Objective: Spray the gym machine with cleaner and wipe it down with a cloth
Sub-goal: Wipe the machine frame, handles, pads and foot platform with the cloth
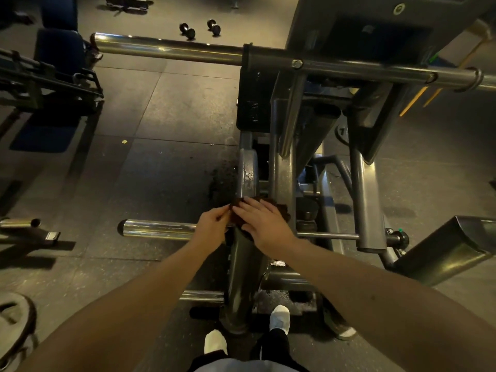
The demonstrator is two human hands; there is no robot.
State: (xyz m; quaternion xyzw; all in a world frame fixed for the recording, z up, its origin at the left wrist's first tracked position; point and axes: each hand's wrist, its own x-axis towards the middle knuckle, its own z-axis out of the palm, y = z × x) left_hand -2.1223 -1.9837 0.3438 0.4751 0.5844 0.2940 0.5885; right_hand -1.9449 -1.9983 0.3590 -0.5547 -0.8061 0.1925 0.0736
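The cloth (pixel 237 214) is lying on the grey beam (pixel 248 167) of the gym machine (pixel 284 135), and most of it is hiding under the right hand (pixel 264 220). Only dark edges are peeking out on either side, and the dim light is making its folds hard to read. The right hand is lying flat on it, fingers straight and slightly spread, pressing down. The left hand (pixel 213 221) is coming in from the beam's left, fingers curled, pinching the cloth's near edge; the fingertips themselves are tucked out of sight.

The machine is running off the frame above and to the right of the beam. Left of the beam, a chrome peg (pixel 158 229) is jutting out just under the left wrist. Beyond the beam, a long chrome bar (pixel 166 48) is crossing the view, with two dumbbells (pixel 188 30) sitting on the floor past it. Far left of the beam, a weight plate (pixel 16 312) is getting cut off by the frame's edge. Nearest the camera, two white shoes (pixel 214 342) are standing either side of the beam's foot.
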